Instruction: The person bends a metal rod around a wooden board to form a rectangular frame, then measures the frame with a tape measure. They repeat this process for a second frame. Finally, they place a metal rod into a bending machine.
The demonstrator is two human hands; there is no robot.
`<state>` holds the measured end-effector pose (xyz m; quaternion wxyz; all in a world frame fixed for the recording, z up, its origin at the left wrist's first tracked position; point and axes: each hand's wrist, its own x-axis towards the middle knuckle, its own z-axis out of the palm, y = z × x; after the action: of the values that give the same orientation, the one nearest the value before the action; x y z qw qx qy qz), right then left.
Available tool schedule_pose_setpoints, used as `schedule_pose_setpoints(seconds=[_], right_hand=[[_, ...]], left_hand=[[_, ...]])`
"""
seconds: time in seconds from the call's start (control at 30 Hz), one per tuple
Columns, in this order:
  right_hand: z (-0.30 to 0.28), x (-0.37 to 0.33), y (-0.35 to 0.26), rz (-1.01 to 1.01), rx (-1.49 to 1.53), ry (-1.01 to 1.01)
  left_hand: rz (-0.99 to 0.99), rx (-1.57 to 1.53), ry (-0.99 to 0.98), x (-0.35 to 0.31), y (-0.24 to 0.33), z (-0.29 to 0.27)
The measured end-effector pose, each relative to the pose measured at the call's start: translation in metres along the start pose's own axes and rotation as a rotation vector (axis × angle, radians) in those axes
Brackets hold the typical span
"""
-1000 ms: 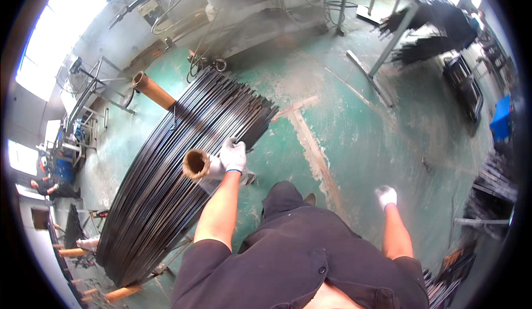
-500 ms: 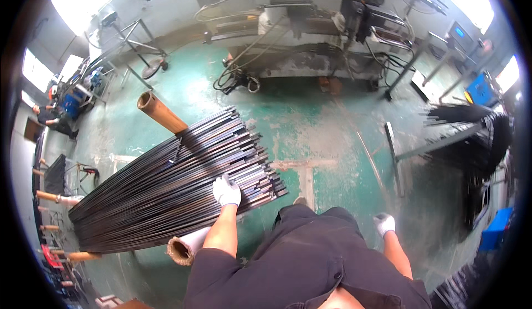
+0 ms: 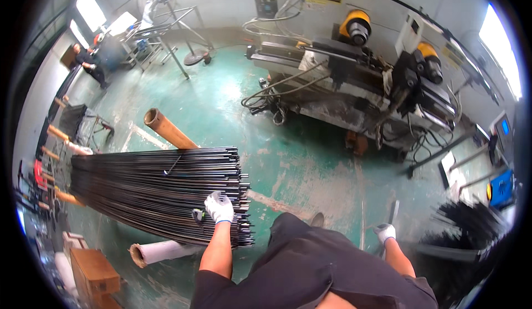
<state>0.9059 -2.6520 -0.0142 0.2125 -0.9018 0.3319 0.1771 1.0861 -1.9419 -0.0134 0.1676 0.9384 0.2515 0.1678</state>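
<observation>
My left hand [image 3: 220, 206], in a white glove, is over the right end of a wide bundle of long dark metal bars [image 3: 149, 181]. Its fingers are curled, and a small black-and-green tool [image 3: 198, 215] shows beside the thumb, seemingly in its grip. Part of that tool is hidden, so its kind is unclear. Farther back, a thin hooked metal rod [image 3: 173, 165] lies across the bars. Off to my right side hangs my right hand [image 3: 385, 232], also white-gloved, its fingers curled loosely with nothing seen in them.
Beneath the bars, a brown cardboard tube [image 3: 169, 129] and a white-wrapped tube [image 3: 163, 252] stick out on either side. A wooden box [image 3: 95, 270] stands at the lower left. Ahead is a large machine [image 3: 354, 101] with cables. More dark bars [image 3: 465, 220] are at right; another person [image 3: 91, 65] is far left.
My view has turned and shifted, so the bundle now points straighter to the right. The black-and-green tool has come into sight beside my left hand. My right hand still hangs at my side.
</observation>
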Motion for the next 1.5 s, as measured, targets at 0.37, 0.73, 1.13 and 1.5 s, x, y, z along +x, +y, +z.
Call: schedule_pose_setpoints(seconds=[0.37, 0.73, 1.13, 1.5], right_hand=[[-0.045, 0.226, -0.221, -0.515, -0.129, -0.088], [-0.068, 0.280, -0.424, -0.413, -0.365, -0.266], [-0.080, 0.321, -0.692, -0.645, -0.475, -0.466], [-0.028, 0.433, -0.912, -0.870, -0.540, -0.552]], left_hand=[[-0.097, 0.053, 0.273, 0.120, 0.012, 0.029], [-0.282, 0.265, 0.170, 0.267, -0.079, 0.025], [-0.592, 0.210, 0.005, 0.288, -0.146, 0.083], [-0.783, 0.181, -0.127, 0.275, -0.057, 0.079]])
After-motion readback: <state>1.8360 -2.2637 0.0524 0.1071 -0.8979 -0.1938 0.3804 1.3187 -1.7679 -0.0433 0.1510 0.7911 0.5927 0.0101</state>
